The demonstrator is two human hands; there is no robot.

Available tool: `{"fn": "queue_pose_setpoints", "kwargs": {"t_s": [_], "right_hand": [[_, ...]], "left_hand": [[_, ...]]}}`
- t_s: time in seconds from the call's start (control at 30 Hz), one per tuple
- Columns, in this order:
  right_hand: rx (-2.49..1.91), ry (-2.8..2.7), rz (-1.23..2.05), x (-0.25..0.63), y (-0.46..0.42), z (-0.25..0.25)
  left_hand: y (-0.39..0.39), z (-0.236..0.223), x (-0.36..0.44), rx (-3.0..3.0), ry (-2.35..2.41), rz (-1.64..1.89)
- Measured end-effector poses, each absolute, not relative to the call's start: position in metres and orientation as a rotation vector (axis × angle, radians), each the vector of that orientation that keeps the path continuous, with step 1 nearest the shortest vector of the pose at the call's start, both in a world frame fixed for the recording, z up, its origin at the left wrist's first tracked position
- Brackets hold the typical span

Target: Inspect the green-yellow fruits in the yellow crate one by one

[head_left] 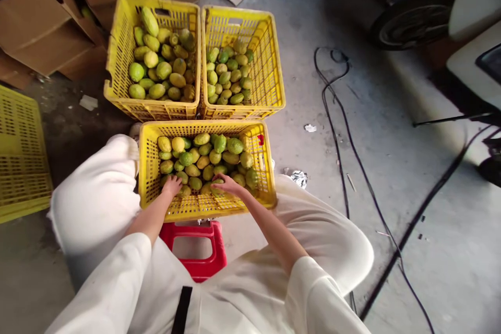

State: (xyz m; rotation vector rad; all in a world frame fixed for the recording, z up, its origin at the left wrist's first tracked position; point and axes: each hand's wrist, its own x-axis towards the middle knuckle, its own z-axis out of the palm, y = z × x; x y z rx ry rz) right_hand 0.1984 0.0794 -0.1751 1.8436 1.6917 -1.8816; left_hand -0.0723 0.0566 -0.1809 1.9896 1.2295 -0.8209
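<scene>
In front of me stands a yellow plastic crate, partly filled with green and yellow oval fruits that look like lemons. My left hand reaches into its near left part, fingers apart and resting on the fruits. Toward the near middle of the same crate, my right hand has its thumb and fingers around a green-yellow fruit. The undersides of both hands are hidden.
Two more yellow crates, a left one and a right one, hold similar fruits beyond. A red stool stands below the near crate. Cardboard boxes lie at left, black cables and a wheel at right.
</scene>
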Motion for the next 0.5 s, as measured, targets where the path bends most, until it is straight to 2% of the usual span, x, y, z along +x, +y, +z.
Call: {"fn": "queue_pose_setpoints", "kwargs": {"t_s": [0.33,0.5], "right_hand": [[2.066,1.335,-2.208,0.194,0.082,-0.166],[2.175,0.985,-2.492,0.185,0.092,-0.148]], "left_hand": [[0.057,-0.181,-0.071,1.887,1.280,-0.755],[0.095,-0.156,-0.061,1.805,1.336,-0.421]]}}
